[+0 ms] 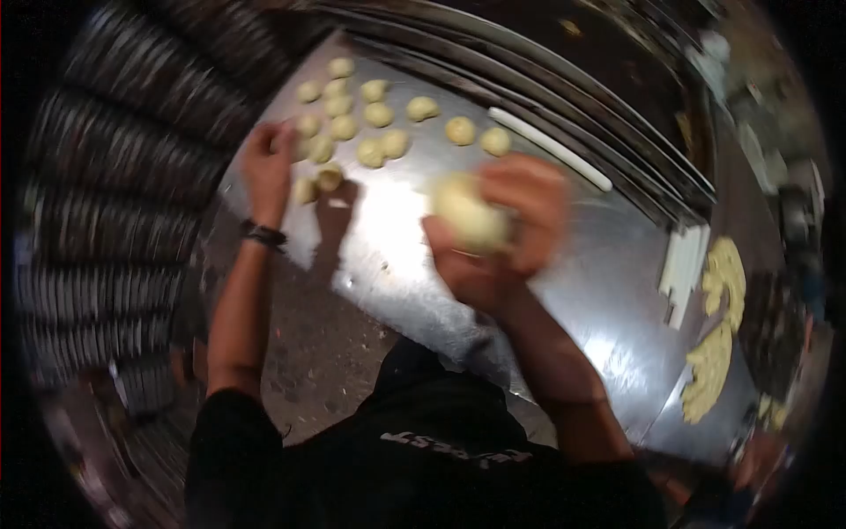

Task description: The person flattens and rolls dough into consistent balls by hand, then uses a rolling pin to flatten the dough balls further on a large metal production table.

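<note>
Nearest the viewer, the right hand, blurred, held a dough lump above the metal table, its fingers curled round the side and clamped on the dough. A light, even grip probably served best here — hard pressure would likely have dented so soft a mass. Farther off, the left hand was at the table's left side, just beside the small dough balls (whether its fingers were together, apart or touching one could not be told). Beyond, a white rod lay along the table's far side.
</note>
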Motion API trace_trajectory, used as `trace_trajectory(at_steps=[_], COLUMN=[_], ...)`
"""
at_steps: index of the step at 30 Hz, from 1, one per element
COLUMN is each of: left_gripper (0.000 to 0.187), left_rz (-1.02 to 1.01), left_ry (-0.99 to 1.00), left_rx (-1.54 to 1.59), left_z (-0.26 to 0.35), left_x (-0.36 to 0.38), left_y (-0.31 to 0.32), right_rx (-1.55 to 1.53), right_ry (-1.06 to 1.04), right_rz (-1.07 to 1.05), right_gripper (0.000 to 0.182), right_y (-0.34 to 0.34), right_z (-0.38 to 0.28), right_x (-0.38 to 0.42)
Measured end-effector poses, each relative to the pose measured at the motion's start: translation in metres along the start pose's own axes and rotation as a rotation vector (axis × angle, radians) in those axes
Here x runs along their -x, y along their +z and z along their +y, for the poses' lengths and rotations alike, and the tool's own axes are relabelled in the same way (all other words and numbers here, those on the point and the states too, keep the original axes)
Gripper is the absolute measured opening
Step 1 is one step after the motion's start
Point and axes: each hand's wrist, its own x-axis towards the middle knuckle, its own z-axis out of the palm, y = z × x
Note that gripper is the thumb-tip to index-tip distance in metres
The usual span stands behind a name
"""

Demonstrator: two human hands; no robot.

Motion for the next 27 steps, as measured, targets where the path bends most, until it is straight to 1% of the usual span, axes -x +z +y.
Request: trace_trajectory(at_steps=[1, 2, 3, 4, 5, 6, 7, 8, 9, 10, 11, 12, 13, 14, 15, 16, 17, 18, 19, 20, 22, 23, 25, 26, 27], left_gripper=[0.028, 0.033, 0.035, 0.036, 0.039, 0.042, 0.045, 0.048, 0.049, 0.05, 0.051, 0.052, 0.052, 0.053, 0.055, 0.055, 0.056, 0.057, 0.057, 0.057, 0.055, 0.054, 0.051, 0.049, 0.047], left_rz=[0.02, -0.073, -0.247, -0.41, -0.5, -0.52, -0.498, -0.417, -0.333, -0.239, -0.198, -0.157, -0.164, -0.133, -0.096, -0.097, -0.107, -0.114, -0.124, -0.119, -0.18, -0.213, -0.336, -0.389, -0.46], left_ry=[0.011, -0.105, -0.115, -0.03, 0.1, 0.212, 0.285, 0.342, 0.056, -0.223, -0.257, -0.289, -0.084, -0.013, 0.053, 0.085, 0.066, 0.048, 0.03, 0.105, -0.03, -0.095, 0.001, 0.047, 0.092], left_rx=[-0.182, -0.378, -0.539, -0.672, -0.711, -0.678, -0.615, -0.516, -0.505, -0.499, -0.48, -0.459, -0.423, -0.46, -0.502, -0.406, -0.363, -0.321, -0.289, -0.123, -0.192, -0.236, -0.142, -0.096, -0.04], left_z=[-0.03, -0.082, -0.144, -0.19, -0.222, -0.246, -0.263, -0.274, -0.246, -0.175, -0.156, -0.137, -0.141, -0.109, -0.071, -0.05, -0.031, -0.015, 0.0, -0.002, 0.045, 0.076, 0.136, 0.16, 0.17], left_x=[-0.008, -0.012, -0.011, -0.001, 0.001, 0.001, 0.002, 0.005, 0.009, 0.018, 0.019, 0.021, 0.024, 0.031, 0.046, 0.06, 0.073, 0.088, 0.102, 0.116, 0.16, 0.177, 0.206, 0.215, 0.214], left_y=[-0.006, -0.015, -0.02, -0.04, -0.059, -0.075, -0.085, -0.094, -0.072, -0.06, -0.056, -0.052, -0.047, -0.026, -0.012, 0.003, 0.015, 0.024, 0.03, 0.039, 0.059, 0.063, 0.088, 0.1, 0.113], right_rx=[-0.009, -0.042, 0.231, 0.287, 0.356, 0.333, 0.289, 0.257, 0.272, 0.509, 0.696, 0.475, 0.689, 0.649, 1.037, 1.223, 1.392, 1.593, 1.642, 1.731, 1.742, 1.591, 1.306, 1.314, 1.316], right_ry=[0.077, 0.431, 0.694, 0.645, 0.58, 0.597, 0.593, 0.58, 0.597, 0.671, 0.529, 0.981, 0.597, 0.763, 1.041, 0.984, 1.152, 1.1, 1.199, 1.277, 1.372, 1.544, 1.881, 1.861, 1.848], right_rz=[0.092, -0.145, -0.742, -0.697, -0.653, -0.554, -0.465, -0.43, -0.324, -0.252, -0.362, 0.096, 0.083, 0.297, 0.421, 0.43, 0.471, 0.448, 0.366, 0.417, 0.055, 0.122, 0.255, 0.3, 0.343], right_gripper=[0.049, 0.041, 0.036, 0.034, 0.033, 0.029, 0.026, 0.02, 0.018, 0.016, 0.012, 0.008, 0.005, 0.007, 0.01, 0.014, 0.023, 0.027, 0.03, 0.035, 0.042, 0.048, 0.063, 0.069, 0.076], right_y=[0.047, 0.073, 0.076, 0.079, 0.068, 0.034, 0.002, -0.039, -0.079, -0.115, -0.18, -0.23, -0.303, -0.364, -0.412, -0.468, -0.52, -0.573, -0.63, -0.665, -0.713, -0.727, -0.748, -0.748, -0.739], right_z=[0.018, 0.032, 0.047, 0.05, 0.053, 0.044, 0.033, 0.031, 0.033, 0.044, 0.049, 0.028, 0.023, 0.011, -0.008, -0.027, -0.043, -0.053, -0.063, -0.068, -0.074, -0.065, -0.051, -0.04, -0.033], right_x=[0.022, 0.046, 0.057, 0.09, 0.119, 0.126, 0.13, 0.145, 0.168, 0.218, 0.241, 0.233, 0.248, 0.272, 0.269, 0.278, 0.283, 0.305, 0.326, 0.338, 0.351, 0.356, 0.355, 0.349, 0.338])
